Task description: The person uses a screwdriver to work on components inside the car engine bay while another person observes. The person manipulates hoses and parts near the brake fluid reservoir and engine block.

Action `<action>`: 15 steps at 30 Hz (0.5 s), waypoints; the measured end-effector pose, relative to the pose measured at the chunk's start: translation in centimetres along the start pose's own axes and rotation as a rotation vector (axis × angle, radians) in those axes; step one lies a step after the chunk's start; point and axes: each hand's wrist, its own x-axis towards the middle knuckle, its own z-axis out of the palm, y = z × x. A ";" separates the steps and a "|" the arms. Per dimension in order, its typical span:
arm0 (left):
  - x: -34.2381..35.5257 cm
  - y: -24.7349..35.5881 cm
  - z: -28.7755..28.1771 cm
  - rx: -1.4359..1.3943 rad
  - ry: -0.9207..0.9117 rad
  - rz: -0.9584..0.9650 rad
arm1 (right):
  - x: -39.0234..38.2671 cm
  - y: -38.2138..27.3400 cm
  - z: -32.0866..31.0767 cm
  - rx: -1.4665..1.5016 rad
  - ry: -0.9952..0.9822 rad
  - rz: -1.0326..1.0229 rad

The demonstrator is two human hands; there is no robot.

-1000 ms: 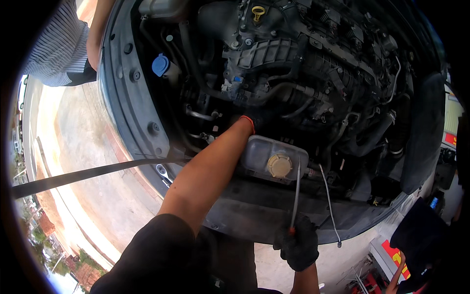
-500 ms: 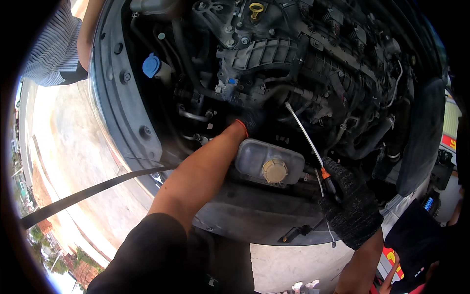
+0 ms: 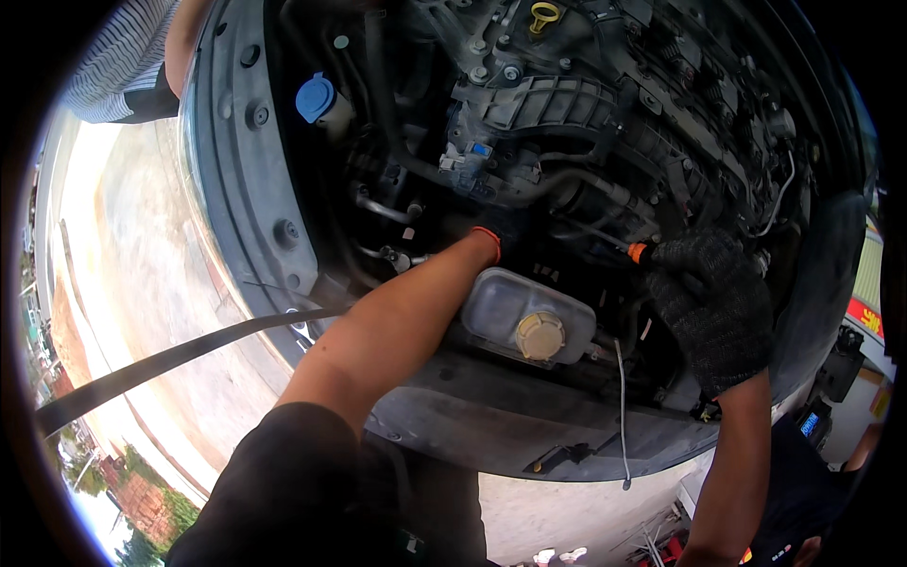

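My left hand (image 3: 501, 230), in a dark glove with orange cuff, reaches deep below the engine (image 3: 548, 104); its fingers are hidden in shadow. My right hand (image 3: 713, 302), in a dark knit glove, grips a screwdriver (image 3: 636, 252) with an orange-and-black handle, its shaft pointing left into the gap under a hose (image 3: 581, 178). Between my forearms is a translucent plastic reservoir (image 3: 491, 307) with a pale cap (image 3: 540, 335). A thin metal rod (image 3: 623, 406) lies down across the front panel, right of the reservoir. A blue cap (image 3: 315, 97) and a yellow-handled dipstick (image 3: 543, 16) sit farther back.
A co-worker's arm (image 3: 184, 42) and striped clothing (image 3: 123, 57) are at the upper left. Another person in dark clothes (image 3: 803, 501) is at the lower right. A dark strap (image 3: 161, 364) stretches left from the bay. The curved front panel (image 3: 472, 439) borders the bay.
My right hand has risen from the front edge to the right side of the bay, swinging the screwdriver into the gap below the hose. My left hand stays deep in the bay.
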 end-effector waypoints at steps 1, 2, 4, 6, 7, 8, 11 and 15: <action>0.0 -0.9 0.7 0.011 0.043 0.009 | 0.3 -0.1 0.1 0.016 -0.007 -0.004; 0.0 -0.8 0.6 0.018 0.038 0.004 | 0.4 0.1 0.1 0.025 -0.014 0.002; -0.1 -0.4 0.4 0.033 0.028 -0.002 | 0.4 0.4 0.0 0.023 -0.032 -0.018; -0.1 -0.2 0.3 0.044 0.040 0.015 | 0.6 0.4 0.0 0.009 -0.040 -0.042; -0.2 -0.1 0.3 0.051 0.045 0.022 | 0.7 0.4 0.1 -0.001 -0.038 -0.056; -0.3 0.2 0.3 0.060 0.093 0.024 | 0.7 0.4 0.1 -0.012 -0.037 -0.068; -0.8 0.4 0.2 0.059 0.122 0.008 | 1.5 -1.3 1.5 0.128 0.073 0.219; 0.5 1.8 -0.4 -0.025 0.015 0.004 | 2.7 -2.0 0.6 0.030 -0.011 0.177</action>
